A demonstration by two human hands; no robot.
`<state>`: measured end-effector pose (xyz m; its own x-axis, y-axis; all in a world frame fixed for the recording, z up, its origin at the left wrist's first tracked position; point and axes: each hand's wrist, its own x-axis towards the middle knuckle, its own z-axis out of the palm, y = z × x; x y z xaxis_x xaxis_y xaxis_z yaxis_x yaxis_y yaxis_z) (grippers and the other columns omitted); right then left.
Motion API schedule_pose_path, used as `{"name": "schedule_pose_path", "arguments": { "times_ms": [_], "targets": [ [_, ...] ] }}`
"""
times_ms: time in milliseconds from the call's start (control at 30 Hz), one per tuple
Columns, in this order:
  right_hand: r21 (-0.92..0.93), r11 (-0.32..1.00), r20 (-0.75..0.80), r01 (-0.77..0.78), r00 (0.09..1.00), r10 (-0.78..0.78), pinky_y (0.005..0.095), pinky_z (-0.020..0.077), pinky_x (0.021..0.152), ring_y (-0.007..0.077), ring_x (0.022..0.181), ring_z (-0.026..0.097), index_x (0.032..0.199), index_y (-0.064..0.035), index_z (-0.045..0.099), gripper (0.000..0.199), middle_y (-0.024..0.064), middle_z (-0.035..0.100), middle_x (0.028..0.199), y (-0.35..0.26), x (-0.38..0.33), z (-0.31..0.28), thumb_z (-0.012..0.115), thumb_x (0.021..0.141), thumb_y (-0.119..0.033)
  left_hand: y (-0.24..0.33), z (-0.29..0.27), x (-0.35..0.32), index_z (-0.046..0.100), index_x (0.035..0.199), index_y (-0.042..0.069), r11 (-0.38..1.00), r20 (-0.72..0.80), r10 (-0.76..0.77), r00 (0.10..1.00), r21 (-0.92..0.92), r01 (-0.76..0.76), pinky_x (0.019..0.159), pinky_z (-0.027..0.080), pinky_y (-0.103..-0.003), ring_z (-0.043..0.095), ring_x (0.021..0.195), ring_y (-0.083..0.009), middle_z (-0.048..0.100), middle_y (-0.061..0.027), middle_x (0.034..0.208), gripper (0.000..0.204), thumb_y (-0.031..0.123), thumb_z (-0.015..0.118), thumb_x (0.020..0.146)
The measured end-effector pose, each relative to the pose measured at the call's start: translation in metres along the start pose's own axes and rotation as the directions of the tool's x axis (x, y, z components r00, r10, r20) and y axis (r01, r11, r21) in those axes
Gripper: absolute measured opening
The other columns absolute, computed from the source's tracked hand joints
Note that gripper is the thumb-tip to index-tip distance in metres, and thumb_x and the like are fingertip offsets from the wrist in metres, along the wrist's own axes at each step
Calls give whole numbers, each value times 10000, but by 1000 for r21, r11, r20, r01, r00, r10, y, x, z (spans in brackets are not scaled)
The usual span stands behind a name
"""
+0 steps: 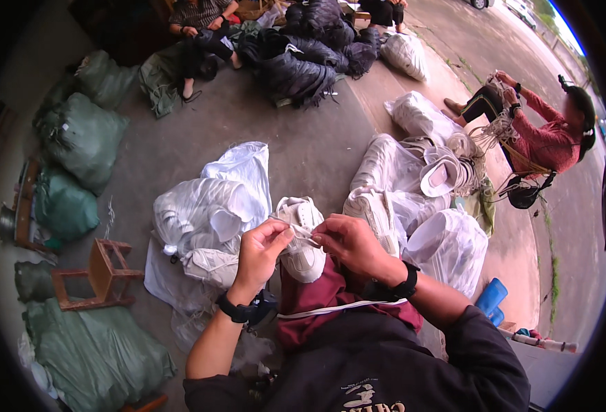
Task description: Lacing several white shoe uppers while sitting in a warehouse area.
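Clear-bagged bundles (196,206) crowd the white shoe (303,264), lol. Left hand (260,248) and right hand (358,246) angle inward, fingertips pinching a white strip (303,235).

I count two hands, the left (265,250) and the right (351,244); two black wristbands (408,278) on the wearer; one white shoe (303,266) between the hands. I further record three co-workers (543,141), one wooden stool (102,272), two vehicles (521,12), at least four green sacks (83,144), and one black heap (296,72), its pieces too tangled to number.
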<state>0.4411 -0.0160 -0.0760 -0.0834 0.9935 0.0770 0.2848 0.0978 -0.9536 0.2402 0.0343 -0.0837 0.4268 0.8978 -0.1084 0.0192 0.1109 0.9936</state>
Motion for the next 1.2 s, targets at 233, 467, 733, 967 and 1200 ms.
{"name": "schedule_pose_path", "arguments": {
  "times_ms": [233, 467, 733, 967, 1200],
  "targets": [
    [344, 939, -107, -4, 993, 43, 274, 511, 653, 130, 712, 630, 992, 9, 544, 166, 95, 666, 850, -6, -2, -58, 510, 977, -154, 24, -58, -3, 560, 990, 60, 944, -150, -29, 988, -328, -22, 619, 437, -213, 551, 694, -84, 644, -67, 912, 134, 187, 524, 970],
    [388, 848, -544, 362, 832, -106, 308, 502, 858, 183, 913, 643, 1108, 1, 561, 233, 168, 654, 1063, -49, -21, -185, 432, 1007, -165, 78, -200, -41, 556, 1048, 7, 868, -552, 270, 789, -216, -448, 675, 427, -209, 505, 766, -89, 576, -60, 941, 129, 88, 548, 948],
    [438, 666, -672, 603, 712, -202, 352, 437, 1032, 265, 1118, 568, 1181, 60, 509, 266, 220, 562, 1219, -33, -64, -306, 440, 984, -106, 105, -280, -89, 483, 1302, -20, 819, -789, 497, 361, 288, -497, 751, 400, -217, 495, 833, -97, 604, -89, 1101, 380, 101, 376, 958],
    [356, 681, -852, 640, 522, -45, 395, 485, 1001, 304, 1087, 581, 1127, 98, 504, 228, 237, 566, 1191, -7, -123, -414, 425, 990, -66, 73, -210, -69, 555, 1232, 4, 859, -711, 512, 481, 435, -271, 742, 399, -248, 548, 935, -117, 643, -78, 1001, 363, 170, 377, 962],
    [209, 784, -934, 585, 356, -16, 373, 465, 1036, 296, 1144, 557, 1194, 113, 454, 271, 246, 527, 1269, 13, -143, -428, 415, 994, -66, -15, -105, -19, 594, 1131, -2, 986, -395, 151, 906, 119, -113, 507, 328, -172, 440, 573, -27, 601, -18, 816, 255, 126, 480, 943]
  ]
}}
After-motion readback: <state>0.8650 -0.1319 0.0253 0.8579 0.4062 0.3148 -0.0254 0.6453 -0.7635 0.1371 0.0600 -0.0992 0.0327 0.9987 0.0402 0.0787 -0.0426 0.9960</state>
